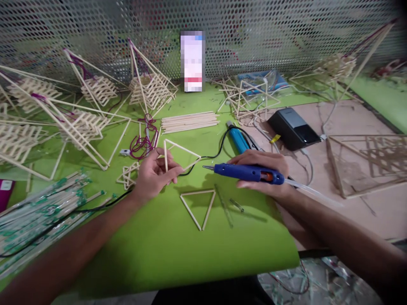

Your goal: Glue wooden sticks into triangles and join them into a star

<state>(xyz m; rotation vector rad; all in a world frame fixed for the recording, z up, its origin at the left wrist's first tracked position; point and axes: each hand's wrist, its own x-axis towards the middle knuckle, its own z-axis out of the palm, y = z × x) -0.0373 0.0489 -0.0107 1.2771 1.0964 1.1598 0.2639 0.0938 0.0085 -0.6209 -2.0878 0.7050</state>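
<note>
My left hand [158,171] pinches one corner of a small frame of wooden sticks [183,148], tilted up off the green mat. In my right hand [262,163] is a blue hot glue gun [249,174], its metal nozzle pointing left. A short gap separates the nozzle from the frame's right corner. From the gun's back end a clear glue stick [313,192] sticks out. Just below, a triangle of sticks [197,193] lies flat on the mat [152,250]. A black cord passes behind the held frame.
Several stick pyramids [149,91] stand at the back left. A bundle of loose sticks [190,122] lies near a propped phone [193,61]. Wrapped chopsticks [47,216] cover the left side. To the right are a teal tool [237,138] and a black device [294,129] with cables.
</note>
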